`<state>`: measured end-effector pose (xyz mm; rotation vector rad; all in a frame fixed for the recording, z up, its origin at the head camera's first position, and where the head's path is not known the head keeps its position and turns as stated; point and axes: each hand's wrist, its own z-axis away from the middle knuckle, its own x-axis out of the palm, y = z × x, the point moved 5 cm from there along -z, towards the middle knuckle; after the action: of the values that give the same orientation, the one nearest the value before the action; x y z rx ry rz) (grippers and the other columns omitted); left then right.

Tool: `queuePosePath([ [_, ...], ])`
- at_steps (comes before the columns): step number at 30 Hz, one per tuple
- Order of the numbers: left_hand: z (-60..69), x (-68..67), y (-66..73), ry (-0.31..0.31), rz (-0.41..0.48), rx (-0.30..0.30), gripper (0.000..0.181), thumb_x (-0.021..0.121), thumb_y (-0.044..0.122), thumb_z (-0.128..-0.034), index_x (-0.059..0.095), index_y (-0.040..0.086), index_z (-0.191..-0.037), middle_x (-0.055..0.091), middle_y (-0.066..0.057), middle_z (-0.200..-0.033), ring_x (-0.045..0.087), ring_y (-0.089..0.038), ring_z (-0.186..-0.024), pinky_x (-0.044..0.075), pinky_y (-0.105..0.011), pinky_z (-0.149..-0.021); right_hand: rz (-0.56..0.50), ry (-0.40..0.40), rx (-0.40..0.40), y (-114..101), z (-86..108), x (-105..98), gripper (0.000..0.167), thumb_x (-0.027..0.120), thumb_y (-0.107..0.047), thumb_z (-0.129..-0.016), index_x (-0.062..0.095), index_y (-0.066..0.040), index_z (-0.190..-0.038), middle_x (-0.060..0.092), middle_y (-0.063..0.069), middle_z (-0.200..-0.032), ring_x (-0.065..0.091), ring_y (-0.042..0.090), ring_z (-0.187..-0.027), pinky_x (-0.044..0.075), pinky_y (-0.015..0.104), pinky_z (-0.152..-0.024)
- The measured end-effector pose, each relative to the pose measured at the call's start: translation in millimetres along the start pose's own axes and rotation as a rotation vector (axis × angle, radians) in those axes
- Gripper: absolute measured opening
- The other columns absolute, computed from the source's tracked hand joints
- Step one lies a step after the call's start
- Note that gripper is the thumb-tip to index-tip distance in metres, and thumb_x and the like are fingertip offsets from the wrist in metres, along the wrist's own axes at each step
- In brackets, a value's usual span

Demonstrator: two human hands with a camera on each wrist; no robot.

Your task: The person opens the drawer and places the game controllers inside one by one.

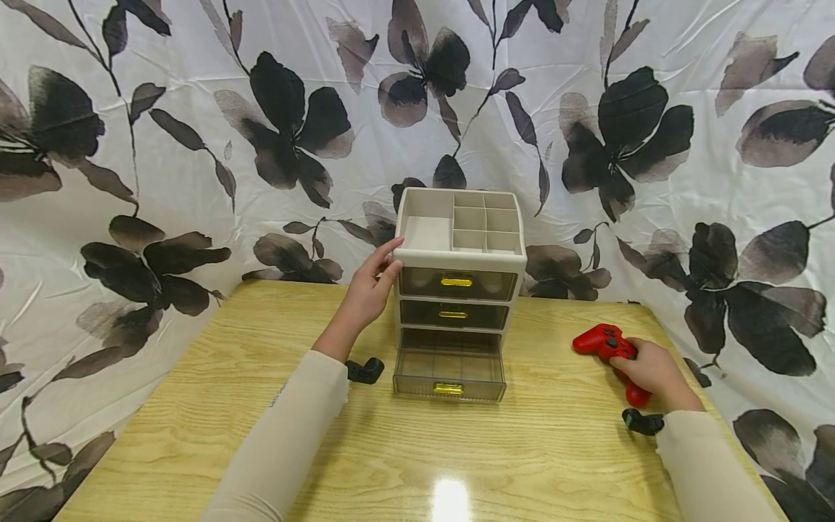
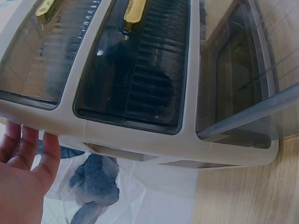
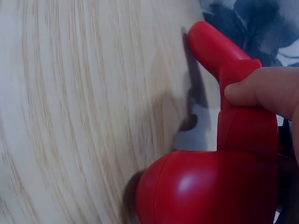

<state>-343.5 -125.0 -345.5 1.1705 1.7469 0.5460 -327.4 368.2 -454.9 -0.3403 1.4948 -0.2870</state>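
Observation:
A cream desktop drawer organizer (image 1: 457, 257) stands at the back of the table, its bottom drawer (image 1: 450, 366) pulled out and its two upper drawers closed. My left hand (image 1: 370, 290) rests against the organizer's upper left side; in the left wrist view its fingertips (image 2: 50, 149) touch the cream frame with the fingers fairly straight. Over at the right, my right hand (image 1: 652, 370) grips a red game controller (image 1: 596, 342) by its middle. In the right wrist view the thumb (image 3: 245, 93) presses on the red controller (image 3: 201, 186), close to the tabletop.
The wooden table (image 1: 554, 464) runs up to a floral cloth backdrop (image 1: 196, 145) behind and at both sides. Divided compartments (image 1: 485, 217) form the organizer's top. A small black wrist device (image 1: 365, 370) sits at the left wrist, and another (image 1: 642, 422) at the right.

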Motion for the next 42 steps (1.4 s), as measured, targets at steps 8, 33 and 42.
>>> queuePosePath([
  [8,0.3,-0.1,0.2,-0.006,0.004,-0.017,0.045,0.045,0.037,-0.1025,0.038,0.039,-0.147,0.059,-0.014,-0.12,0.058,-0.029,-0.112,0.049,-0.05,-0.09,0.005,0.036,-0.071,-16.5,-2.3,3.0,0.064,0.064,-0.03,-0.088,0.047,0.014,-0.13,0.059,0.034,-0.118,0.057,0.047,-0.103,0.047,0.056,-0.087],
  [33,0.7,-0.2,0.2,-0.008,-0.013,-0.014,0.045,0.044,0.036,-0.1028,0.037,0.039,-0.147,0.059,-0.014,-0.119,0.058,-0.029,-0.11,0.049,-0.051,-0.09,0.045,0.112,-0.22,-70.3,7.2,-6.2,0.065,0.067,-0.026,-0.086,0.047,0.011,-0.135,0.054,0.034,-0.129,0.052,0.05,-0.115,0.043,0.06,-0.092],
  [42,1.2,-0.1,0.3,-0.005,-0.01,-0.004,0.045,0.044,0.036,-0.103,0.038,0.039,-0.147,0.059,-0.014,-0.117,0.058,-0.029,-0.108,0.049,-0.05,-0.089,0.038,0.12,-0.246,-88.5,16.1,-11.8,0.065,0.068,-0.027,-0.085,0.047,0.008,-0.137,0.056,0.032,-0.126,0.055,0.047,-0.111,0.045,0.059,-0.09],
])
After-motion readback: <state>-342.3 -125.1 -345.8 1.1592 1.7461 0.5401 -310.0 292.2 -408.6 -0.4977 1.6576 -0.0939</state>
